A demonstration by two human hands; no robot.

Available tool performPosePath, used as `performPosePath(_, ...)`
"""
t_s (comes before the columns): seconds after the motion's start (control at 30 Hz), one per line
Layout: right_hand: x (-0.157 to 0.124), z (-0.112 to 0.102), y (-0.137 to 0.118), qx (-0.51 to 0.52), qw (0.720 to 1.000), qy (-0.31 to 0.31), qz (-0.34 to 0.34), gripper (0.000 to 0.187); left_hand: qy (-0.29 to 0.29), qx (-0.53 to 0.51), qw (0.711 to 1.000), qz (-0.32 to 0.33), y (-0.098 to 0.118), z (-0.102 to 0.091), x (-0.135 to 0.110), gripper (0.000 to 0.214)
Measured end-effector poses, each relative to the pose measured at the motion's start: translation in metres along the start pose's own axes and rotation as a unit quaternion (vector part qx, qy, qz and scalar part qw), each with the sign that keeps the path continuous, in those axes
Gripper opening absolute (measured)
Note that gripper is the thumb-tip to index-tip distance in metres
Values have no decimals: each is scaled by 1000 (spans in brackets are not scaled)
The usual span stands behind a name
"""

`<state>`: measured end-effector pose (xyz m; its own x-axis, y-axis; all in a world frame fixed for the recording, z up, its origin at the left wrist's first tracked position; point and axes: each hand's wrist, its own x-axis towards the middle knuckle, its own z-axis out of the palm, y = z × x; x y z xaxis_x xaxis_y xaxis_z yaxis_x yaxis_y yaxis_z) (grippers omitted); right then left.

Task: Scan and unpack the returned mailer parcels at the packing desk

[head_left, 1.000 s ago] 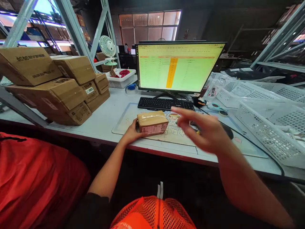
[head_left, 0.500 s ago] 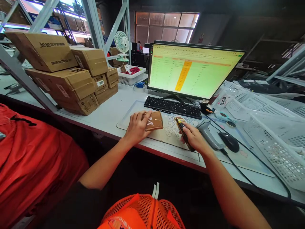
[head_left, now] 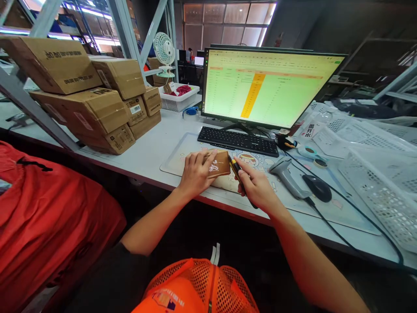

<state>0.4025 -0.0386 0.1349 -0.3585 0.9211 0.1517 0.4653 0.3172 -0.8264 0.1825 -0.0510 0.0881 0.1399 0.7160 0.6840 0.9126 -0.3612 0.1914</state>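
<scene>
Box cutter (head_left: 235,165) moved in toward small carton (head_left: 222,166) vs prev frame; tip now at carton's R edge, contact unclear. R hand (head_left: 256,184) grip closed round cutter handle. L hand (head_left: 194,174) grip part-open, spread over carton's L end, holding it. Carton's over desk mat (head_left: 179,152), nr worktop (head_left: 153,150) front edge. Open room L of L hand; kbd (head_left: 236,141) behind, barcode scanner (head_left: 289,178) + mouse (head_left: 317,188) R of R hand.

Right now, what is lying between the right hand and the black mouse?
The grey scanner lies between the right hand and the black mouse, as the head view shows.
</scene>
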Motion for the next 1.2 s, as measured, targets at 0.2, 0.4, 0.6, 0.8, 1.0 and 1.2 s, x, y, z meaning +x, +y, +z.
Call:
performPosePath(0.2, -21, 11, 7, -83, 996, 26, -15, 58, 33, -18, 999, -3, 0, 8, -6, 64)
performPosePath(0.4, -40, -4, 9, -48, 998, -34, 9, 52, 93, -87, 987, -95, -18, 11, -21, 73)
performPosePath(0.6, -14, -54, 21, 52, 995, 11, 88, 71, -25, -320, 918, -234, -73, 20, -35, 102)
performPosePath(0.8, 47, -57, 46, 47, 984, -46, 163, 38, -158, -419, 874, -187, -79, 34, -24, 110)
performPosePath(1.0, 67, -42, 40, 2, 992, -72, 106, 44, -161, -402, 884, -177, -76, 38, -22, 108)
performPosePath(1.2, 38, -45, 37, 9, 994, -77, 74, 53, -157, -389, 895, -154, -81, 41, -26, 101)
